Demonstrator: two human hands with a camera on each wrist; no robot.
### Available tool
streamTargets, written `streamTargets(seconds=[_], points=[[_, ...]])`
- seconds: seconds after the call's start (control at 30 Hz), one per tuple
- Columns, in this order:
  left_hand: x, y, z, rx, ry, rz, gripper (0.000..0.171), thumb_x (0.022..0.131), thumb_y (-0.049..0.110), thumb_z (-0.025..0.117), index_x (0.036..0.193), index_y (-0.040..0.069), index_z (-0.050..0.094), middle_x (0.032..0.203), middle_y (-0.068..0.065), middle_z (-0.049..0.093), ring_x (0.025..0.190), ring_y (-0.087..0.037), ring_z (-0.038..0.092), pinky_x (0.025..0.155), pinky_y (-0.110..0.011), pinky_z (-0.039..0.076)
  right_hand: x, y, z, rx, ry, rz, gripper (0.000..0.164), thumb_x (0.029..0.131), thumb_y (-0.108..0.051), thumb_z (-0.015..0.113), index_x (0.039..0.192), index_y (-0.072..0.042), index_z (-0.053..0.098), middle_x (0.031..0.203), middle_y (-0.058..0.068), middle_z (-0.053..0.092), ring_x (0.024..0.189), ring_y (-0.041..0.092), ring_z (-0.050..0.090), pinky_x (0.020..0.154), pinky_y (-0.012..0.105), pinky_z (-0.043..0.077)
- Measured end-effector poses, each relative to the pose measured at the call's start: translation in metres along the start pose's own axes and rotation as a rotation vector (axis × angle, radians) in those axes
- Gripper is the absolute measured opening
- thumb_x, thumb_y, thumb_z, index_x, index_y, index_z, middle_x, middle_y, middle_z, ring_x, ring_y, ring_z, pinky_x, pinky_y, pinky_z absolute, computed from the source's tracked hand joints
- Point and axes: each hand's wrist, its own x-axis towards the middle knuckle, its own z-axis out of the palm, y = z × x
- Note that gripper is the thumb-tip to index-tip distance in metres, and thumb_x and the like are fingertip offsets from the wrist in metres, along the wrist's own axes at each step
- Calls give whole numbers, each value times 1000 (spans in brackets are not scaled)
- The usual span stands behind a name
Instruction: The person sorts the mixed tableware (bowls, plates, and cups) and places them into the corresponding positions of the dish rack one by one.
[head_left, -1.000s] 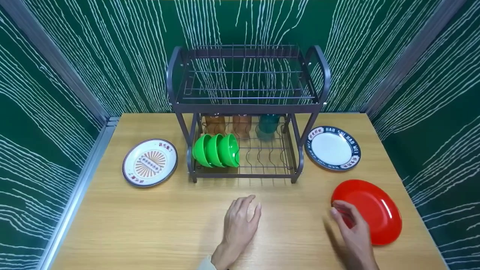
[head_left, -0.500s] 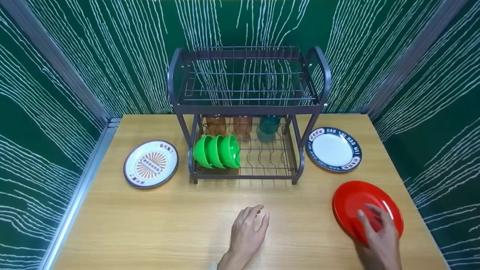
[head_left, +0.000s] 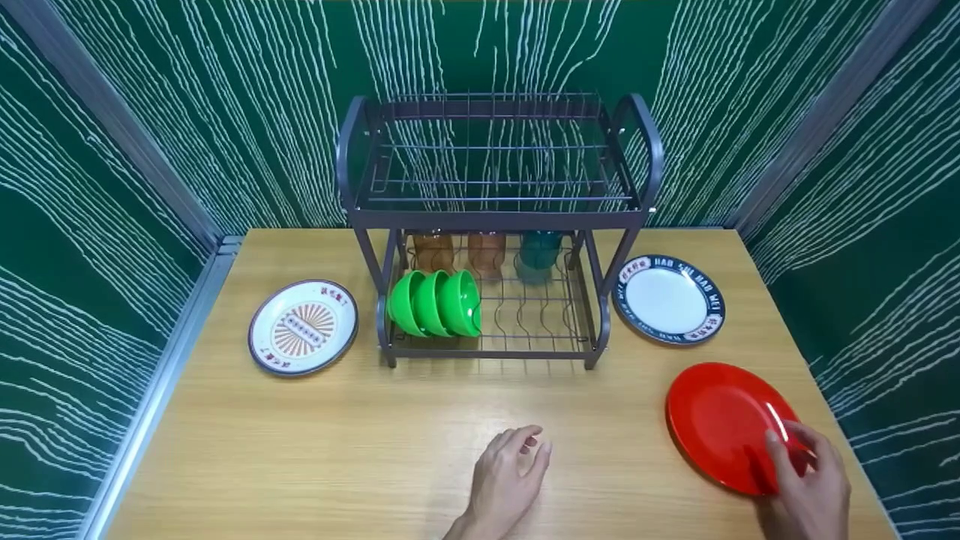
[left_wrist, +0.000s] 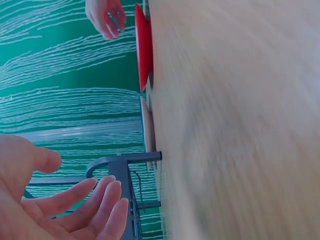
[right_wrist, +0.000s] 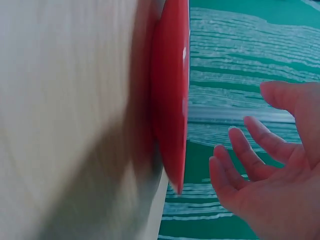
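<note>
A glossy red oval plate (head_left: 724, 420) lies on the wooden table at the right. Over its lower right rim in the head view is my right hand (head_left: 814, 480), thumb and fingers spread apart in a loose curve. In the right wrist view a gap shows between those fingers (right_wrist: 250, 157) and the plate's edge (right_wrist: 170, 100), and nothing is held. My left hand (head_left: 504, 474) hovers at the front middle of the table, fingers relaxed and palm bare in the left wrist view.
A dark two-tier dish rack (head_left: 499, 219) stands at the back. Its lower shelf holds three green bowls (head_left: 459, 304) and three tinted cups (head_left: 539, 251). A sunburst-patterned plate (head_left: 270, 326) lies left of it, a navy-rimmed plate (head_left: 667, 300) right. Green walls (head_left: 885, 300) enclose the table.
My right hand has moved right, from the red plate's left edge across to its lower right rim. My left hand has drifted slightly right and nearer me. The plates stay put.
</note>
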Motion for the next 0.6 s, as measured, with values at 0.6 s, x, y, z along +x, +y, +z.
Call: streamTargets(seconds=[0.6], points=[[-5, -4, -1, -21, -2, -64, 22, 100, 27, 69, 112, 9, 75, 92, 7, 70, 83, -11, 66, 73, -24, 54, 27, 20, -5, 20, -112, 124, 100, 103, -44, 59, 163, -8, -11, 169, 24, -5, 149, 49, 16, 114, 59, 34]])
